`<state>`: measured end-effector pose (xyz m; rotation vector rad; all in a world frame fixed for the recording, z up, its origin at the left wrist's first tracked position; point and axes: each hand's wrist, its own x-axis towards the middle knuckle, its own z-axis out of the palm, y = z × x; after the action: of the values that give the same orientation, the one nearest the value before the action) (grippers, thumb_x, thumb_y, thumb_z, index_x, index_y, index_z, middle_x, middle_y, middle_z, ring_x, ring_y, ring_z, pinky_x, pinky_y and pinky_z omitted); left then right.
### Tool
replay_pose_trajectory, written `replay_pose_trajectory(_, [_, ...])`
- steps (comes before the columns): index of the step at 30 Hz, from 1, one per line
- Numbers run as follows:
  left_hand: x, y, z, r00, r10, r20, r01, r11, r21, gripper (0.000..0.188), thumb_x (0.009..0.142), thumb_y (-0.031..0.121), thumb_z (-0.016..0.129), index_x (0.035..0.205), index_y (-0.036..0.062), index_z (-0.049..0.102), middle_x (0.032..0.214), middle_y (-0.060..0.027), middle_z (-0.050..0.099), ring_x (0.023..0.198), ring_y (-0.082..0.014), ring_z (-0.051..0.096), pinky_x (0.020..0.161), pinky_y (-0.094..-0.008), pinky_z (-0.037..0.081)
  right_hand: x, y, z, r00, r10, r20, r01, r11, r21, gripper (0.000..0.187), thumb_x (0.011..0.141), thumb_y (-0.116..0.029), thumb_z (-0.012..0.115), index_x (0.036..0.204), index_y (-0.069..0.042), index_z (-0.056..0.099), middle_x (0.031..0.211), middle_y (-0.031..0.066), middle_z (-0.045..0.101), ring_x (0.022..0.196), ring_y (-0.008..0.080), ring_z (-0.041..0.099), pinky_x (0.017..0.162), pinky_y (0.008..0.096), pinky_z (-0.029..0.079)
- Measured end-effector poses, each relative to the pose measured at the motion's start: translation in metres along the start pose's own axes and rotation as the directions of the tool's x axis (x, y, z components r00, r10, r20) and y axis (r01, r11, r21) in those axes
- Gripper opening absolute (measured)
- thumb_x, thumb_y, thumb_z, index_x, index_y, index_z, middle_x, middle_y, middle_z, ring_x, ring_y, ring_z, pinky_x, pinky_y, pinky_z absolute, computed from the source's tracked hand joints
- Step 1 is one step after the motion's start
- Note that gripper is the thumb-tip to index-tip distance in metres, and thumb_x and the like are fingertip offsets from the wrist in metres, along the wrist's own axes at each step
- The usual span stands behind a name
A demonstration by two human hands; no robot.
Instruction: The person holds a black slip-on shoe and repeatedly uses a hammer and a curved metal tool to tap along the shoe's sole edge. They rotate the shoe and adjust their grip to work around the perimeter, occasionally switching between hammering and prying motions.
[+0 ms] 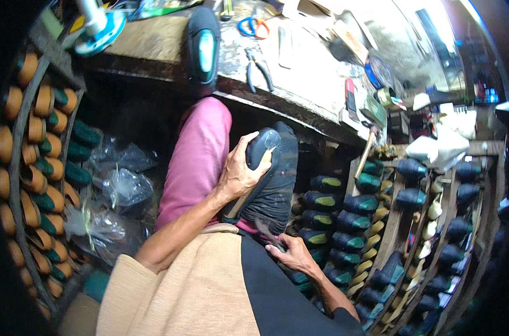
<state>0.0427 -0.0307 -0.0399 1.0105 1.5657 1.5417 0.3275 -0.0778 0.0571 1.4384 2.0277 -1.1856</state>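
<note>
My left hand is wrapped around a dark shoe over my lap, its rounded toe pointing away from me. A pale yellowish patch shows along the shoe's right side, and part of it is covered by my fingers. Low by my right thigh, my right hand is closed on a thin dark strip-like piece; its exact kind is unclear. A second dark shoe with a teal patch lies at the bench's front edge, beyond my left knee.
On the worn bench lie pliers, scissors with blue and orange handles, and a hammer at its right end. Racks of tan shoe pieces stand left, racks of dark shoes right. Clear plastic bags sit beside my left leg.
</note>
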Motion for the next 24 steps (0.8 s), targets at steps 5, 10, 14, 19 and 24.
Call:
replay_pose_trajectory(5, [-0.015,0.001,-0.012,0.999,0.021,-0.04,-0.017,0.994,0.106,0.071,0.094,0.018,0.087,0.157,-0.0037,0.061,0.144,-0.0282,0.074,0.133,-0.0389,0.074,0.117,-0.0454,0.058,-0.003,0.02,-0.029,0.914,-0.346,-0.21,0.239,0.88,-0.41,0.038,0.098,-0.032,0.083,0.094,-0.001,0.061,0.084,0.0219,0.071,0.075,0.0445,0.073,0.067,0.0536,0.057])
replay_pose_trajectory(10, [-0.013,0.004,-0.01,0.995,0.089,-0.035,-0.088,0.995,0.038,0.065,0.099,0.022,0.088,0.15,-0.0115,0.065,0.133,-0.0351,0.076,0.121,-0.0447,0.08,0.107,-0.0469,0.063,0.025,0.021,-0.061,0.961,-0.249,-0.121,0.163,0.863,-0.479,0.05,0.105,-0.041,0.08,0.08,0.001,0.068,0.064,0.0204,0.066,0.058,0.0405,0.068,0.061,0.0524,0.055])
replay_pose_trajectory(14, [-0.02,0.001,0.003,0.986,0.076,-0.147,-0.061,0.993,0.101,0.068,0.096,0.021,0.09,0.153,-0.0058,0.063,0.137,-0.0315,0.076,0.125,-0.0437,0.078,0.111,-0.0481,0.061,0.041,0.008,-0.083,0.988,0.101,0.113,-0.117,0.983,0.141,0.049,0.113,-0.041,0.076,0.09,0.002,0.08,0.064,0.0,0.058,0.062,0.0074,0.047,0.054,0.0366,0.041])
replay_pose_trajectory(19, [-0.024,-0.009,0.011,0.984,0.065,-0.164,-0.058,0.997,0.048,0.065,0.097,0.016,0.089,0.153,-0.0006,0.063,0.136,-0.0258,0.076,0.125,-0.0412,0.077,0.112,-0.0482,0.06,0.077,-0.04,-0.135,0.984,-0.031,0.173,0.055,0.989,-0.138,0.05,0.113,-0.041,0.075,0.09,0.003,0.076,0.066,0.0055,0.053,0.065,0.0131,0.045,0.059,0.0424,0.042])
replay_pose_trajectory(24, [-0.022,-0.011,0.005,0.99,0.076,-0.115,-0.072,0.997,0.036,0.071,0.095,0.01,0.087,0.159,0.0003,0.058,0.144,-0.0235,0.071,0.134,-0.0392,0.072,0.118,-0.047,0.056,0.107,-0.097,-0.173,0.959,-0.024,0.284,0.121,0.937,-0.328,0.055,0.111,-0.044,0.073,0.091,0.007,0.076,0.061,0.0143,0.051,0.058,0.0231,0.047,0.058,0.0475,0.043])
